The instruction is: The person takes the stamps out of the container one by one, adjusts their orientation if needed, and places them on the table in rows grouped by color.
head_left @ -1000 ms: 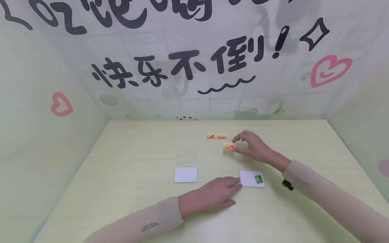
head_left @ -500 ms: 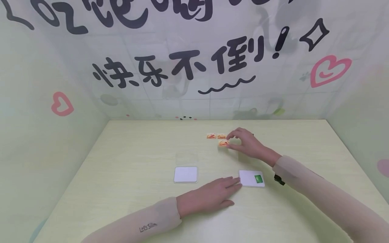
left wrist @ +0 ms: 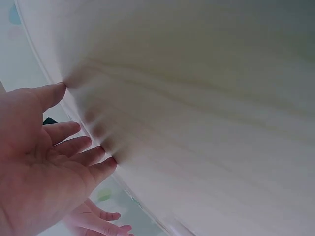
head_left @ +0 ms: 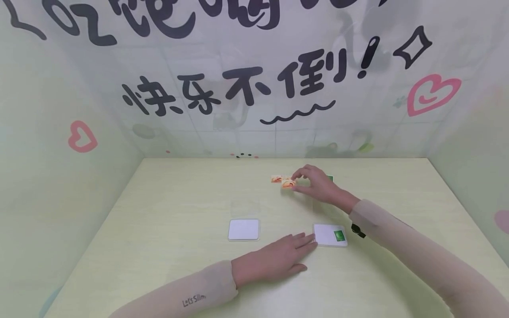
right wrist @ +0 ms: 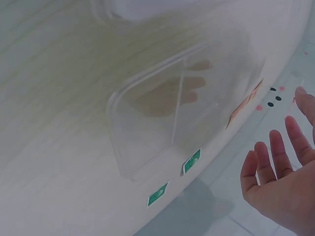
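My right hand point(head_left: 318, 183) pinches an orange-and-white stamp point(head_left: 287, 183) between thumb and fingers, over the back of the table. Just behind it lies another orange stamp point(head_left: 275, 179); a further one is mostly covered by the held stamp. With fingers straight, my left hand point(head_left: 276, 258) rests on the table, its fingertips at the left edge of a white card point(head_left: 324, 234) in a clear case. A green stamp point(head_left: 339, 235) lies on that card's right side. In the left wrist view the left hand point(left wrist: 54, 162) has its palm showing and holds nothing.
A second white card point(head_left: 243, 229) in a clear case lies left of the first, with a transparent lid point(head_left: 245, 208) behind it. The right wrist view has another clear lid point(right wrist: 142, 132) and two green stamps point(right wrist: 191, 161) on the table. Walls enclose the table's back and sides.
My right hand has moved left and slightly back with the orange stamp, which now overlaps one of the orange stamps behind it in the view. The left hand stays by the card.
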### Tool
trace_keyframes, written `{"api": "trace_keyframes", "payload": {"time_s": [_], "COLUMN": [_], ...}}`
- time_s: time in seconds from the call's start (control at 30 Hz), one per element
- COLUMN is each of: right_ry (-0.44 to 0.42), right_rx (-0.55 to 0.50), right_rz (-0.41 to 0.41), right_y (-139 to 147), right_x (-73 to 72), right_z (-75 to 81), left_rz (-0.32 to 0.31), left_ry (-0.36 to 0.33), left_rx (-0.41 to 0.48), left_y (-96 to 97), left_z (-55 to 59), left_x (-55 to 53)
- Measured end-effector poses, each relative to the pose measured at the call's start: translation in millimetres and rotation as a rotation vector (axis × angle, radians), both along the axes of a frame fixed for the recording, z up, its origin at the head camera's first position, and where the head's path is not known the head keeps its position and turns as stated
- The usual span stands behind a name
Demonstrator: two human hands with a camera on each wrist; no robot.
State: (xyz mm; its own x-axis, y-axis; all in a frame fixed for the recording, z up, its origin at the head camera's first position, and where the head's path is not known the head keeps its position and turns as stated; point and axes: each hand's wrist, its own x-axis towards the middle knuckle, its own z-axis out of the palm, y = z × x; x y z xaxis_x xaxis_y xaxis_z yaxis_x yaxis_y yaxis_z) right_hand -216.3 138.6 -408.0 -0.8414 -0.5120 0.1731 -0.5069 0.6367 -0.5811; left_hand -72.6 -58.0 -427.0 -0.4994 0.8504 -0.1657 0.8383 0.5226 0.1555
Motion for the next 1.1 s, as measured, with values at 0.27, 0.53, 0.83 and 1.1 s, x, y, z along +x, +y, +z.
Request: {"api": "trace_keyframes", "payload": {"time_s": [0.27,0.53,0.83,1.1], "right_ry": [0.001,-0.04,-0.034,-0.024], "right_rx": [-0.002,0.022,0.023,0.02], "right_rz": [0.009,-0.01,-0.009,0.011], "right_y": [-8,-12,-18,-25], "right_x": [-12.6,-19.9,-28.0,-33.8], "right_z": [-0.8,-3.1,-4.1,-2.3], "left_rz": [0.005,0.009,0.017,0.015], "left_ry": [-0.034,-0.029,-0.023,-0.019], "left_rx": [0.002,-0.007,-0.01,-0.033], "left_y": [0.6,1.1,1.2,1.5], "left_z": [1.0,0.1,-3.1,-3.4], "left_x": [-0.1,0.0,0.2,0.5]}}
